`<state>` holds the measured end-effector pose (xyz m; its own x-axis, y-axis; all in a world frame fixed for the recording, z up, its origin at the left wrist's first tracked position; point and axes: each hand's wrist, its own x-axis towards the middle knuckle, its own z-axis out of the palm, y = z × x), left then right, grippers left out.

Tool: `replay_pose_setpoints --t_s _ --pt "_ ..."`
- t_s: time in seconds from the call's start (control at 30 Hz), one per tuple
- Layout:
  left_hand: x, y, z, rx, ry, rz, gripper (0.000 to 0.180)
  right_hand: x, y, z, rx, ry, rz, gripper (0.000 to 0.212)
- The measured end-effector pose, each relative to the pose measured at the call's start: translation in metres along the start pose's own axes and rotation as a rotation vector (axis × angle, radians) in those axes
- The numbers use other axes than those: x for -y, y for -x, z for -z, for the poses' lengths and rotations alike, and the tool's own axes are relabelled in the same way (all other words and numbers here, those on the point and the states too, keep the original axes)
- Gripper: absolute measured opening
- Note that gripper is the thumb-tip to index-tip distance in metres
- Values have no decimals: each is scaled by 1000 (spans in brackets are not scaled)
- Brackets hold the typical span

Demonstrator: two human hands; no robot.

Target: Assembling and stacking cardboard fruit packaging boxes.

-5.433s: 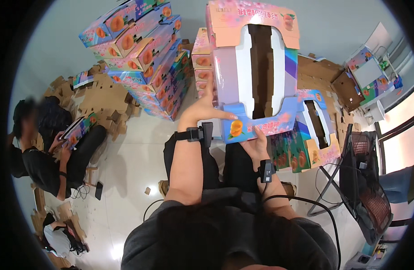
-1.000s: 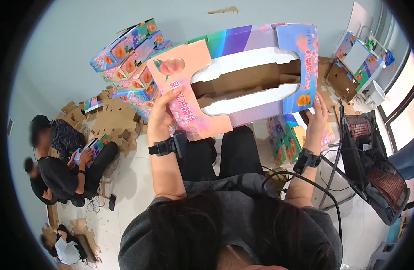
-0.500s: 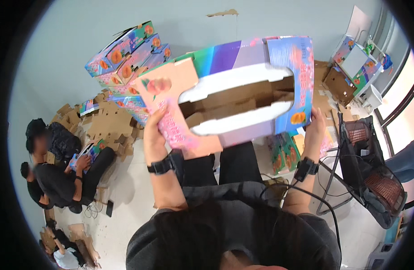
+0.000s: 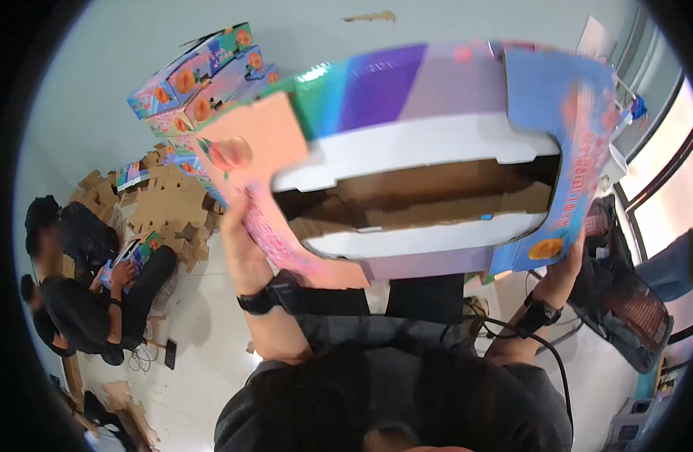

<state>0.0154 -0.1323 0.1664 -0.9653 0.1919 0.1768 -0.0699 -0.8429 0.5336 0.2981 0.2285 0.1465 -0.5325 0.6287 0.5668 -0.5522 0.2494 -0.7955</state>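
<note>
Raised in front of me is a colourful cardboard fruit box (image 4: 452, 87), with peach pictures and a large oval cut-out in the side facing me. Through the cut-out its brown inside shows, edged by white flaps. My left hand (image 4: 244, 245) grips the pink end at the box's left edge, its fingers partly hidden behind the cardboard. At the lower right corner, by the blue end, my right hand (image 4: 569, 267) holds the box; its fingers are mostly hidden. Both wrists wear black bands.
Similar printed boxes (image 4: 188, 87) are stacked against the wall at far left. Flattened brown cardboard (image 4: 169, 203) lies below them. A person (image 4: 75, 294) sits at left, handling another box (image 4: 139, 256). A black mesh chair (image 4: 625, 301) stands at right.
The box has come closer and shifted to the right, its right end now reaching further across. Both my hands moved with it, the right one outward and lower.
</note>
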Motion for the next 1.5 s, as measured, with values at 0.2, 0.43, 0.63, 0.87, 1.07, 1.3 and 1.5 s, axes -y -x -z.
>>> replay_pose_setpoints --t_s 0.2,0.43,0.63,0.87,1.07,1.3,1.5 --pt "-7 -22 32 174 -87 139 27 -29 19 38 114 -180 -62 100" --pt "-26 -25 55 160 -306 347 31 -39 26 0 288 -131 -402 116" --pt "-53 -2 52 361 -578 329 52 -28 17 -1 203 -215 -456 92" --pt "-26 6 65 444 -417 261 113 -100 24 12 -26 -497 -746 52" --pt "14 1 86 474 -82 124 112 -106 28 -33 -95 -639 -957 41" --pt "31 -3 41 512 -259 205 101 -110 41 -17 -78 -568 -901 45" --pt "40 -2 61 377 -323 166 94 -120 51 -12 -82 -598 -838 51"
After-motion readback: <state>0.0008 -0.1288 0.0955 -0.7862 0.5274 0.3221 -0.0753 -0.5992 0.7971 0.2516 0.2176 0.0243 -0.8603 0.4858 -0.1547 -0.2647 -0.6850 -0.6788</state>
